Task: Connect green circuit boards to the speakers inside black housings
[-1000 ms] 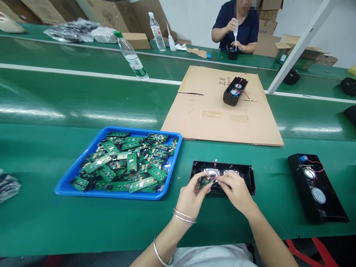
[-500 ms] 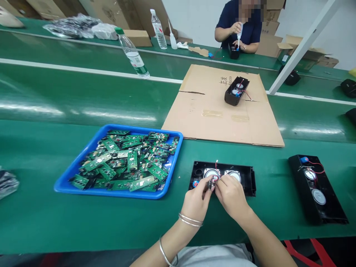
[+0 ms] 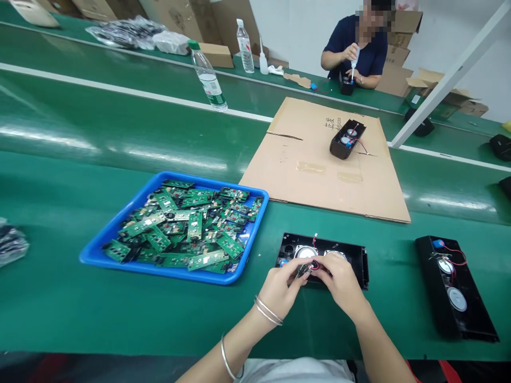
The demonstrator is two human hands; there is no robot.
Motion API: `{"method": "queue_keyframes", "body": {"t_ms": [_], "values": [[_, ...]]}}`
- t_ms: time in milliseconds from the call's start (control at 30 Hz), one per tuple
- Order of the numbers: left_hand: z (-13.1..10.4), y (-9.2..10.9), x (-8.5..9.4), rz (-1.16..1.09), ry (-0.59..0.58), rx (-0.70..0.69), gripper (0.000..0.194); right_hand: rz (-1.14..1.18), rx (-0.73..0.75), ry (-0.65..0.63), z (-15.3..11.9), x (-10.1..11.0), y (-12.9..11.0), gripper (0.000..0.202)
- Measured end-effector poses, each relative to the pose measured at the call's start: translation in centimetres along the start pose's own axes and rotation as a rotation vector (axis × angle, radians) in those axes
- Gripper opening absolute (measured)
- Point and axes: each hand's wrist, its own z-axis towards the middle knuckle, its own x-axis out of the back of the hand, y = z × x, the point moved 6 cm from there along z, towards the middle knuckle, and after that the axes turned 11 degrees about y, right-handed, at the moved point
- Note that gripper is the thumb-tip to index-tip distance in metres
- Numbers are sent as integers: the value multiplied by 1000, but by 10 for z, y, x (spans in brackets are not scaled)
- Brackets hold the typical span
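Note:
My left hand (image 3: 279,290) is closed on a small circuit board (image 3: 304,269), held tilted over the front of a black speaker housing (image 3: 361,265). Close against it, my right hand (image 3: 341,279) pinches red and black wires (image 3: 315,264) at the board's end; the fingertips partly hide the wire ends. Two round speakers (image 3: 306,251) sit inside the housing, partly covered by my hands. A blue connector (image 3: 283,263) shows at the housing's left side, and another thin red wire (image 3: 315,242) stands up behind my fingers.
A blue tray (image 3: 90,254) piled with green circuit boards stands to the left. On the right lies another speaker housing (image 3: 435,298). Beyond, a cardboard sheet (image 3: 319,197) carries a third housing (image 3: 339,149). A co-worker (image 3: 355,48) holds a white bottle across the bench, near water bottles (image 3: 211,88).
The view has shifted a little. My hands have drawn slightly toward me with the board, which is now tilted, and a wire loop shows between my fingers. The co-worker keeps holding the bottle.

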Motion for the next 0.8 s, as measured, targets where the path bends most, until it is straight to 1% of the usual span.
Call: {"method": "queue_keyframes", "body": {"t_ms": [100,200,233,300,367,400,533,600,667,733,800], "values": [[0,0,0,-25,-8,11,20,28,-24,-32,3,-1,0,19],[-2,0,1,-33,33,31,21,58,-52,-55,7,1,1,15],[-4,0,2,-31,51,37,21,87,-98,-63,9,2,4,12],[-7,0,3,-14,89,44,21,140,-245,-51,12,5,14,13],[-11,1,5,12,120,41,20,142,-376,1,15,6,24,16],[-12,1,7,26,130,36,19,123,-410,30,17,5,27,16],[-15,-1,12,78,166,10,18,59,-425,103,21,-8,31,8],[-15,-1,14,106,186,-2,18,52,-422,142,18,-9,32,7],[-13,-1,13,134,202,-13,17,45,-401,188,12,-2,31,6],[-11,0,11,158,217,-26,16,26,-355,228,3,8,28,13],[-8,1,7,181,231,-41,16,6,-280,241,-6,17,23,19]]}}
